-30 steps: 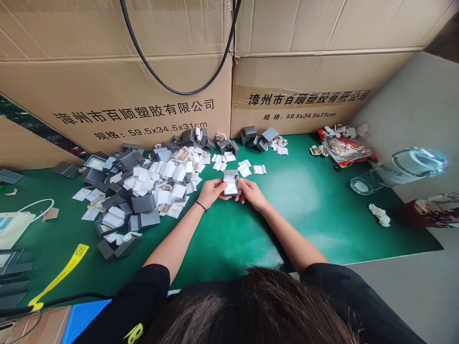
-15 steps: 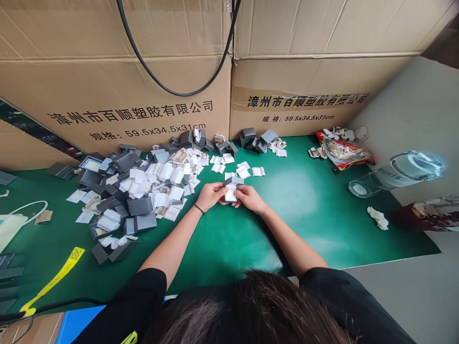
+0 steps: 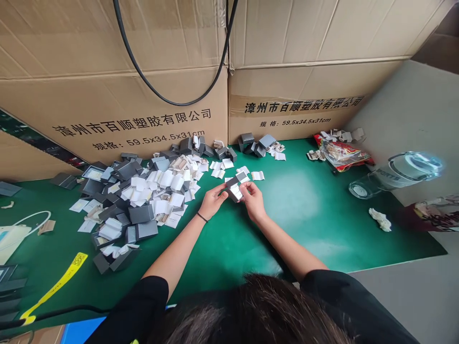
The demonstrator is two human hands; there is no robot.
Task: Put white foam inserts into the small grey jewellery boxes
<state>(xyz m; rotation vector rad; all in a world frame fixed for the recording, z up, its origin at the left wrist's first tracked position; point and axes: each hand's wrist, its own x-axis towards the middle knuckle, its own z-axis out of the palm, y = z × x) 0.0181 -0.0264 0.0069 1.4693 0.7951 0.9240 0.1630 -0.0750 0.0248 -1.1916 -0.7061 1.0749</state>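
A small grey hinged box [image 3: 232, 183] with a white inside is raised open between my two hands, tilted to one side. My left hand [image 3: 211, 201] grips its left side with thumb and fingers. My right hand [image 3: 253, 198] has thumb and index finger pinched at the box's white right side; whether a separate white piece is between them is too small to tell. Just beyond the box lie a few folded white slips [image 3: 257, 176]. Left of my hands spreads a heap of grey boxes [image 3: 141, 213] mixed with white slips [image 3: 166, 179].
Large cardboard cartons [image 3: 143, 110] wall off the back, with a black cable [image 3: 175, 102] hanging in front. On the right are a red snack bag [image 3: 344, 155], a clear bottle [image 3: 390, 177] and a crumpled tissue [image 3: 380, 220]. A yellow tag [image 3: 59, 284] lies front left.
The grey box has turned and tilted between my hands. My right hand has shifted slightly right and up along its side, while my left still holds it.
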